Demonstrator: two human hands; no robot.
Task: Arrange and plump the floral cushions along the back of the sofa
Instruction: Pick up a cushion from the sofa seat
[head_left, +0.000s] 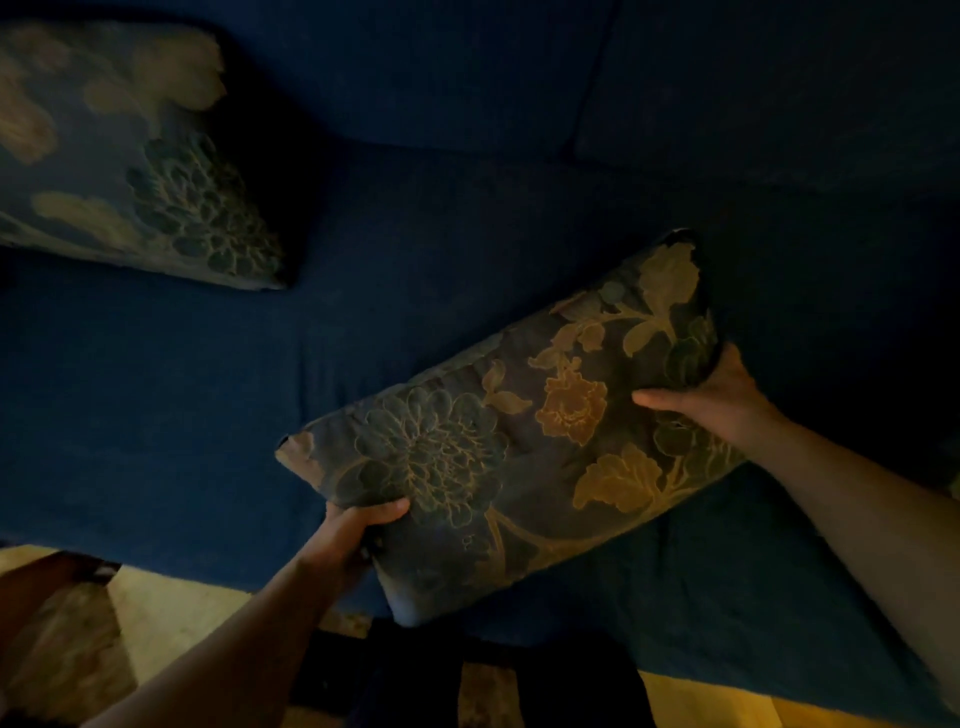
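Both hands are gripping one floral cushion (519, 441) and holding it tilted over the front part of the sofa seat (156, 405), its lower corner hanging past the seat's front edge. The left hand (358, 530) is clasping the cushion's near-left edge, thumb on the patterned face; the right hand (722, 395) is clamping the far-right edge the same way. A second floral cushion (135, 156) is already leaning against the sofa back (441, 67) near the left end. Judging by this, the task is partly done: the held cushion is still waiting to be plumped and set against the back, right of the first.
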